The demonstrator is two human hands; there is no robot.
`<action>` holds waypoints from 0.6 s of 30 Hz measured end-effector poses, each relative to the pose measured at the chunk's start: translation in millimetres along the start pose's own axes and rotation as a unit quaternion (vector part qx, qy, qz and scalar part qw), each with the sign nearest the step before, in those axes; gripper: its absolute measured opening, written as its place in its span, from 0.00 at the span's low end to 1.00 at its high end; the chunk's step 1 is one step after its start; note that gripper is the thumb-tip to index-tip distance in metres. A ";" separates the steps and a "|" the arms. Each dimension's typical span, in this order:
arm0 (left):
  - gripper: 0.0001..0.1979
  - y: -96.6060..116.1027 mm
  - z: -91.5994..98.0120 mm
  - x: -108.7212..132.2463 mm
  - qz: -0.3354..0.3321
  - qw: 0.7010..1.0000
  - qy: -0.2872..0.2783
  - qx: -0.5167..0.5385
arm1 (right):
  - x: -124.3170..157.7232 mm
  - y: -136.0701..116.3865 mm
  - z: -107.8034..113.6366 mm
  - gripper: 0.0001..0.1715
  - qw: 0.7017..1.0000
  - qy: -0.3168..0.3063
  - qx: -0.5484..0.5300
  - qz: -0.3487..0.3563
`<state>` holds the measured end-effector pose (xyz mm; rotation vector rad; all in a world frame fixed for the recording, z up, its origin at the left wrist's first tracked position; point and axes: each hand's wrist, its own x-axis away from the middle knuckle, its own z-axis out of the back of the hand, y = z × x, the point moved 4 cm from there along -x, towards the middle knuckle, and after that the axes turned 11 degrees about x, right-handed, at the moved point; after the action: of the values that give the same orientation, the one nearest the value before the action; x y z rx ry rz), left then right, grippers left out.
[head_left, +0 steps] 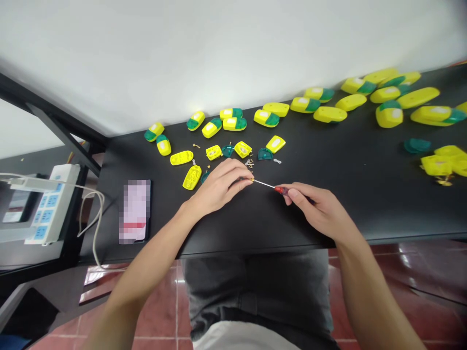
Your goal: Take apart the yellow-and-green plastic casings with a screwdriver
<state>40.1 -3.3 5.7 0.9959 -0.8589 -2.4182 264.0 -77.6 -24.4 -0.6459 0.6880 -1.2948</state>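
Observation:
A screwdriver [280,189] with a red handle and a thin metal shaft is gripped in my right hand [315,206]. Its shaft points left toward my left hand [228,182], whose thumb and forefinger pinch a small brass-coloured screw [252,180] at the tip. Just beyond my fingers lie several loose screws and small metal pieces [250,163]. Yellow half shells [242,149] and a dark green translucent cover [265,154] are spread behind them. Left of my left hand an open yellow shell [192,177] shows its inside; another green cover [205,176] is partly hidden by the hand.
Several yellow-and-green cases [266,118] line the wall side of the black table [233,228]. More yellow shells [438,165] lie at the far right. At left are a phone [134,209], a white cable [95,238] and a power strip [51,204].

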 end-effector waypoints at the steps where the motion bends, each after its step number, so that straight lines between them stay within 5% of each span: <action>1: 0.05 -0.4 -0.1 0.2 0.001 1.000 -0.003 -0.001 | -0.1 -0.8 -0.4 0.16 1.000 0.003 0.003 0.004; 9: 0.06 0.6 -1.0 -0.5 0.003 1.000 -0.015 0.010 | 1.5 -3.0 0.6 0.08 0.998 0.047 0.020 0.035; 18: 0.06 -2.7 -1.6 0.0 0.026 0.999 -0.011 0.023 | 3.4 -3.5 -3.0 0.10 0.996 0.063 0.046 0.039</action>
<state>40.9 -1.9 3.0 0.9521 -0.9409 -2.3804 260.0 -81.6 -23.9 -0.4620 0.7454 -1.2946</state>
